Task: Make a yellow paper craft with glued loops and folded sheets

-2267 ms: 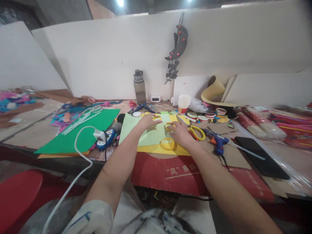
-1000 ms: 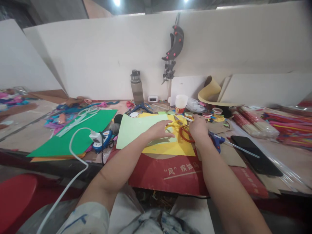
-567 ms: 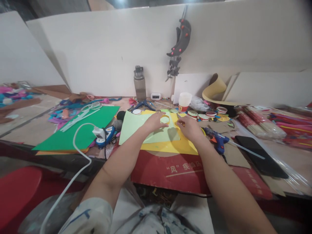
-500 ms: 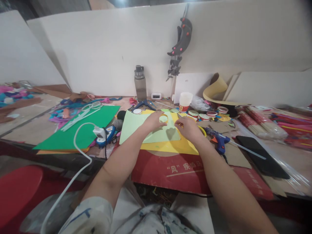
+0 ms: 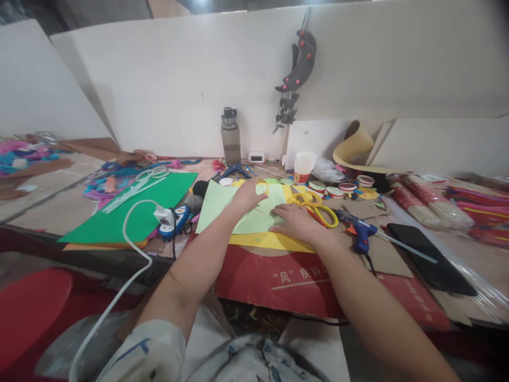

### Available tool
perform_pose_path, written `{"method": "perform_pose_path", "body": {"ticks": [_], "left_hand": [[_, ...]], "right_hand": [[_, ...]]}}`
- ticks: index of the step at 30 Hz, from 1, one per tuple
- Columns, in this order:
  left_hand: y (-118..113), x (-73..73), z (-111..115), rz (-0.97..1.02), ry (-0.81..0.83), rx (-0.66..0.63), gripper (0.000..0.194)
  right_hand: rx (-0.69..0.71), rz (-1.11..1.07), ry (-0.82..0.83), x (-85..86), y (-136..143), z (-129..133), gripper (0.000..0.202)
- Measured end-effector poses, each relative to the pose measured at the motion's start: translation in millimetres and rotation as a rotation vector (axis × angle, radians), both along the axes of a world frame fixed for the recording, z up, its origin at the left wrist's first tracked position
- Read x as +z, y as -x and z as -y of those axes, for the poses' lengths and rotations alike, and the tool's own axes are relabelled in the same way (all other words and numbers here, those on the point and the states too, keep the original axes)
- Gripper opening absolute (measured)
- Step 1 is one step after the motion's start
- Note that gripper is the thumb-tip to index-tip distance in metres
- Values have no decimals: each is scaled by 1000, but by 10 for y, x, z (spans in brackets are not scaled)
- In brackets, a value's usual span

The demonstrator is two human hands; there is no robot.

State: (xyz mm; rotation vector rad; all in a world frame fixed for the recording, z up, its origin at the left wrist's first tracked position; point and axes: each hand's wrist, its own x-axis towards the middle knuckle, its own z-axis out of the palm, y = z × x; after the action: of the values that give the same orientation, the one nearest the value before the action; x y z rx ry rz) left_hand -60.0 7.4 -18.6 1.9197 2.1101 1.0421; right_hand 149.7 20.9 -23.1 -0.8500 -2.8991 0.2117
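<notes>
Pinches a yellow ring [image 5: 266, 185] between thumb and fingers of the left hand [image 5: 247, 197], over the green paper [image 5: 218, 206]. Lays the right hand [image 5: 295, 220] palm down, fingers slightly spread, across the green paper and the yellow paper [image 5: 286, 243]. Shows yellow loops [image 5: 304, 203] just beyond the right hand, near the scissors [image 5: 336, 218], with the glue gun [image 5: 362, 233] farther right.
</notes>
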Motion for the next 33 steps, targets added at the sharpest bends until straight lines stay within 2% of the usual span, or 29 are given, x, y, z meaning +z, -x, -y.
{"method": "perform_pose_path", "body": {"ticks": [5, 7, 10, 15, 19, 23, 25, 28, 31, 33], "left_hand": [[-18, 57, -17, 89, -158, 19, 57], [-38, 107, -4, 118, -233, 11, 55], [-87, 211, 62, 145, -433, -18, 56], [-182, 427, 299, 64, -807, -123, 67], [-226, 560, 448, -17, -998, -162, 74], [-246, 600, 499, -66, -1177, -193, 74], [-271, 563, 513, -130, -1192, -223, 75], [-385, 457, 545, -243, -1144, -373, 66], [-594, 385, 611, -331, -1113, -640, 50], [-741, 390, 661, -381, -1064, -838, 45]], "right_hand": [[-39, -8, -62, 89, 3, 32, 37], [-72, -42, -66, 75, 7, 7, 32], [-154, -168, -59, 25, 9, -69, 29], [-424, -405, 1, 7, -55, -220, 33], [-583, -690, 92, 90, -185, -335, 40], [-658, -944, 219, 125, -279, -447, 50], [-683, -999, 224, 111, -286, -493, 54], [-713, -1062, 181, 90, -280, -551, 55], [-780, -1143, 165, 83, -306, -619, 52], [-855, -1199, 201, 73, -345, -675, 50]]}}
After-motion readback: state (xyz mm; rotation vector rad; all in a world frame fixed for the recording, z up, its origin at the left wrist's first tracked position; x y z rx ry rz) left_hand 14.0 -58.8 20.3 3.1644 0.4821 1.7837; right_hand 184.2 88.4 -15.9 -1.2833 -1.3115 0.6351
